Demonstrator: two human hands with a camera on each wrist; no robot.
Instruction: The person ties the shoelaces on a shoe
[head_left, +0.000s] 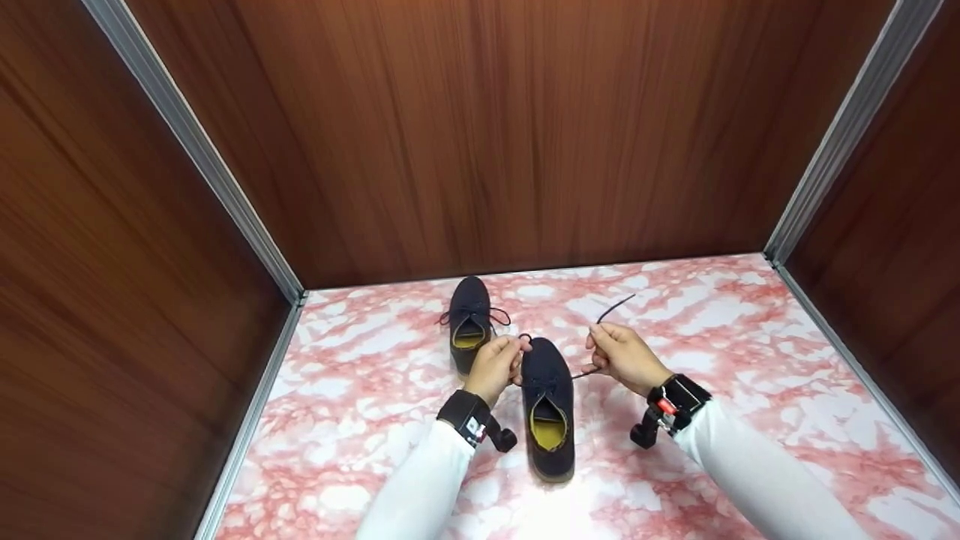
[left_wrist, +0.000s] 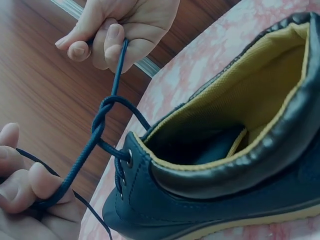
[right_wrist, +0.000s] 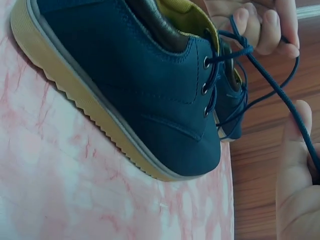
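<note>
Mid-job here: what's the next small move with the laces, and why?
Probably draw the left hand and right hand gently apart, tightening the dark-blue round cord lace: both hold it, and its twisted crossing stands loosely off the navy, yellow-lined shoe, leaving a gap above the eyelets.

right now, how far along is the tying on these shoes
Done: the far shoe looks tied in a bow. In hand: the near shoe, its lace crossed in a twist, with the left hand and right hand each gripping a length. Remaining: probably pulling it tight and forming a bow; none shows there yet.
</note>
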